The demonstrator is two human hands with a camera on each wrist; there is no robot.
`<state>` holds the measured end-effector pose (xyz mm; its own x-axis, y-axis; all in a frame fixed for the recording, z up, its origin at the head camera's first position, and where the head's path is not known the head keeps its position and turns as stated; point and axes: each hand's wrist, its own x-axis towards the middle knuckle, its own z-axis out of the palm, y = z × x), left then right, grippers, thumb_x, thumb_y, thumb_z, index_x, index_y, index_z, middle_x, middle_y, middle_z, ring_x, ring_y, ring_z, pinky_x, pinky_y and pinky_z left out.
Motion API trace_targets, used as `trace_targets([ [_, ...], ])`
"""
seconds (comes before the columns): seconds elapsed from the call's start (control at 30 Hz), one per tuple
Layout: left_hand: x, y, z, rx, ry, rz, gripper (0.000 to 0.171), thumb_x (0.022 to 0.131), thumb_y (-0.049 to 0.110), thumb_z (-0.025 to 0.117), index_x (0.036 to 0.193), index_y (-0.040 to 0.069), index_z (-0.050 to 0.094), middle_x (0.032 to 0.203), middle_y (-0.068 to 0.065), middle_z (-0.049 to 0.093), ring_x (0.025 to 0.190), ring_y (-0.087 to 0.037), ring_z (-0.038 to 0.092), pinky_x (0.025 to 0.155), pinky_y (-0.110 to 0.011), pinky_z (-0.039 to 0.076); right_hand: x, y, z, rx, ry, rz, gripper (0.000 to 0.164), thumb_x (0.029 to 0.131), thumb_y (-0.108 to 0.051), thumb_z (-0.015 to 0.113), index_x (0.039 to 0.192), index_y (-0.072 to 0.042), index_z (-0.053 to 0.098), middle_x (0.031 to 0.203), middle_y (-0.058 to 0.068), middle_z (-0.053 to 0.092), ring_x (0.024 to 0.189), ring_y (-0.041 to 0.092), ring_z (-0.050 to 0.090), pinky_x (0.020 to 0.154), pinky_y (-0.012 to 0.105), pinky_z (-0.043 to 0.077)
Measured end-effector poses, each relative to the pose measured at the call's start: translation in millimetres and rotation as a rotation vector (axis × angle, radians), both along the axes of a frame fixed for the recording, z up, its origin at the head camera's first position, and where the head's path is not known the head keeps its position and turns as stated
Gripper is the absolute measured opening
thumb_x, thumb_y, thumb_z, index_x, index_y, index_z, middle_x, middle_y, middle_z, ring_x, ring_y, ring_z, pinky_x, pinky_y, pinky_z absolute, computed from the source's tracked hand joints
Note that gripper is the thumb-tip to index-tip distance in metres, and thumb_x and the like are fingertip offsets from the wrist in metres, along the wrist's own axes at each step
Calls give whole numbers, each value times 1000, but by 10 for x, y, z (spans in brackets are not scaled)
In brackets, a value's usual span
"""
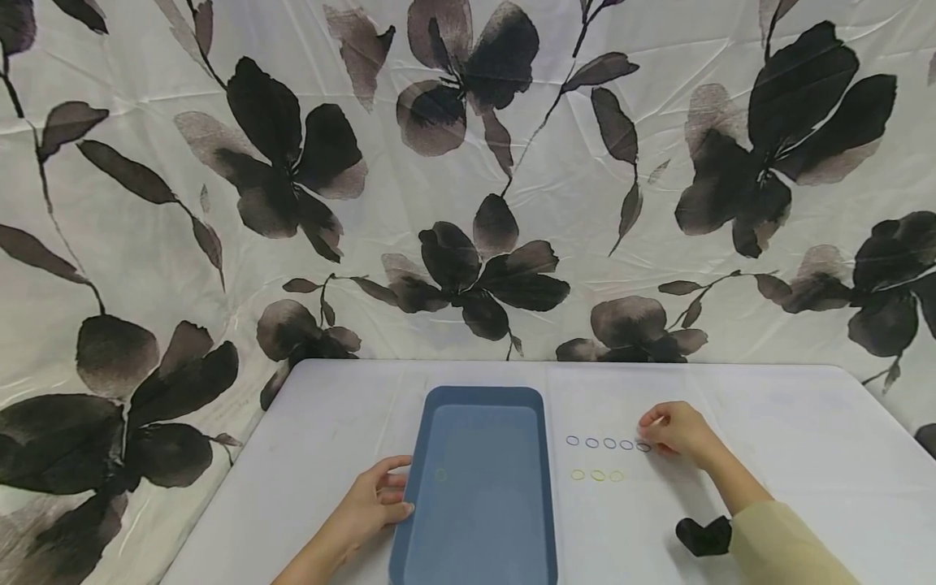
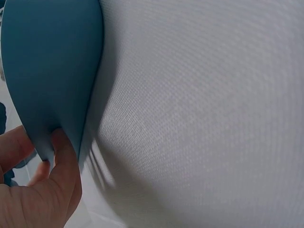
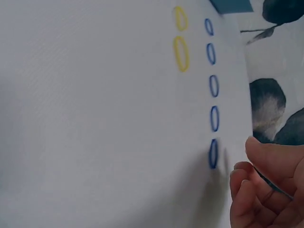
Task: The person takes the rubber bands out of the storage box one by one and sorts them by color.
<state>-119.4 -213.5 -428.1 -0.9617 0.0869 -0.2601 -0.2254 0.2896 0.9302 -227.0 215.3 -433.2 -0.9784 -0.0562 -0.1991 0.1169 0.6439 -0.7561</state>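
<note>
A blue tray (image 1: 478, 487) lies on the white table, and my left hand (image 1: 376, 504) pinches its left rim. In the left wrist view, the thumb (image 2: 61, 142) presses against the wall of the tray (image 2: 52, 57). To the right of the tray, several thin blue rings (image 1: 609, 444) lie in a row. Below them is a row of three thin yellow rings (image 1: 597, 475). My right hand (image 1: 680, 431), fingers loosely bent with nothing visible between them, hovers beside the rightmost blue ring (image 3: 213, 154). One faint yellow ring (image 1: 440, 474) lies inside the tray.
A black object (image 1: 704, 536) sits by the right sleeve (image 1: 790, 544). Behind the white table (image 1: 819, 455) hangs a flower-printed cloth (image 1: 570, 203), which also shows down the left side.
</note>
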Motion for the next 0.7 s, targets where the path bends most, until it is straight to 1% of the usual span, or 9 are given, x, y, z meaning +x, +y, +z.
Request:
trace_targets([
  [0.17, -9, 8, -3, 8, -2, 0, 67, 75, -12, 65, 135, -6, 36, 113, -24, 52, 91, -23, 59, 76, -36, 53, -56, -81, 127, -52, -5, 27, 14, 82, -3, 66, 93, 5, 63, 68, 6, 50, 56, 15, 48, 49, 24, 45],
  [0.33, -14, 6, -4, 9, 4, -3, 67, 75, -12, 65, 135, -6, 36, 115, -24, 52, 92, -24, 60, 77, -37, 53, -133, -252, 242, -103, -11, 60, 15, 82, -3, 66, 96, 5, 63, 68, 4, 52, 57, 14, 49, 50, 24, 46],
  [0.57, -5, -8, -13, 13, 9, -5, 67, 75, -12, 64, 135, -7, 36, 114, -25, 53, 94, -25, 60, 77, -36, 53, -229, -634, 349, -181, -17, 138, 21, 83, -3, 66, 100, 8, 62, 69, 4, 52, 58, 14, 49, 53, 25, 47],
  [0.7, -3, -6, -19, 9, 11, -16, 67, 75, -12, 65, 135, -7, 36, 114, -24, 53, 93, -25, 60, 77, -35, 53, -236, -880, 403, -213, -22, 186, 20, 82, -2, 67, 99, 8, 63, 65, 3, 50, 55, 13, 49, 51, 24, 47],
])
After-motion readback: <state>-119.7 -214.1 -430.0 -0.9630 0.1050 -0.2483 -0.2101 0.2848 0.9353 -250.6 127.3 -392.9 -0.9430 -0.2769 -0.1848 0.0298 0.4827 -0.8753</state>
